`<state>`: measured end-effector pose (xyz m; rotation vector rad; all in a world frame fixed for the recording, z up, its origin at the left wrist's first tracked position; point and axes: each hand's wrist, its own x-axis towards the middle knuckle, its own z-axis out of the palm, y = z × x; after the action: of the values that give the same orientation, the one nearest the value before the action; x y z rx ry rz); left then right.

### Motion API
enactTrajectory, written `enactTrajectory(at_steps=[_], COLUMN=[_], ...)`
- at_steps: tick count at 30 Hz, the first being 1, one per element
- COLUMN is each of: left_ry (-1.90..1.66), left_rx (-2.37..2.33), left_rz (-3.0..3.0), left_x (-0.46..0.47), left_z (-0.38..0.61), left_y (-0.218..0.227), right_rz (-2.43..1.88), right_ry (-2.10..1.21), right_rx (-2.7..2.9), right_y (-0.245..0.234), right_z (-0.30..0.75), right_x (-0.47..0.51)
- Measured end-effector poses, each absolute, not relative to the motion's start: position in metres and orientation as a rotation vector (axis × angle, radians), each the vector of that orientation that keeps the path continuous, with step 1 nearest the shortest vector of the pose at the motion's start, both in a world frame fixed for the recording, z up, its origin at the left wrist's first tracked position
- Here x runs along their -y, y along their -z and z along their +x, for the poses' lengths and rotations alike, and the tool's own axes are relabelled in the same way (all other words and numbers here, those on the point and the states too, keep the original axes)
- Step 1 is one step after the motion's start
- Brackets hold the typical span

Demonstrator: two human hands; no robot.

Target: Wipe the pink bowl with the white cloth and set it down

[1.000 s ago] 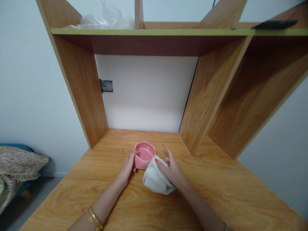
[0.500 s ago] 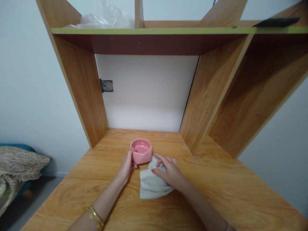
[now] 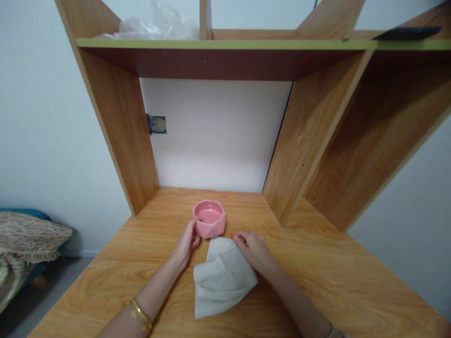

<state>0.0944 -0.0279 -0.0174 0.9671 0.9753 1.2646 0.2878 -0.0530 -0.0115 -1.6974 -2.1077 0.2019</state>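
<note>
A pink faceted ashtray (image 3: 210,228) with notches in its rim is gripped at its left side by my left hand (image 3: 187,239), thumb over the rim. Its hollow faces up toward me. Just in front of it hangs or lies a pale grey cloth (image 3: 225,277), creased and partly spread above the desk. My right hand (image 3: 252,249) pinches the cloth's upper right corner between thumb and fingers, a little to the right of the ashtray. Whether the cloth's top edge touches the ashtray I cannot tell.
The wooden desk (image 3: 148,263) runs beneath a shelf unit with side panels (image 3: 310,145). Clear plastic wrapping (image 3: 158,26) lies on the upper shelf, and a dark flat object (image 3: 407,33) at its right. An open socket box (image 3: 157,125) shows wires. A patterned blanket (image 3: 31,234) is at left.
My right hand has moved slightly right and closed on the cloth's corner. The cloth now spreads wider and nearer to me. The ashtray has shifted slightly right and away with my left hand.
</note>
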Motion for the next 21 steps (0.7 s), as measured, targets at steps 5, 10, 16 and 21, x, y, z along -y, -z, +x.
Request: enactTrajectory(at_steps=[5,10,16,21], left_ry=[-1.219,-1.258,-1.297,-1.169], left_rx=[-0.999,-1.022,-0.930,-0.814], left_rz=[1.066,1.092,1.230,1.392], left_x=[0.031,0.038,0.046,0.053], left_z=[0.099,0.113,0.122,0.123], left_y=[0.020,0.018,0.018,0.017], right_rz=[-1.440,-1.233,-1.253,-1.340], right_ry=[-0.365,-0.741,-0.769,-0.694], right_rx=[1.828,1.623,1.520,1.450], right_y=[0.013,0.011,0.006,0.002], right_z=[0.283,0.279,0.276,0.288], right_x=[0.052,0.053,0.055,0.051])
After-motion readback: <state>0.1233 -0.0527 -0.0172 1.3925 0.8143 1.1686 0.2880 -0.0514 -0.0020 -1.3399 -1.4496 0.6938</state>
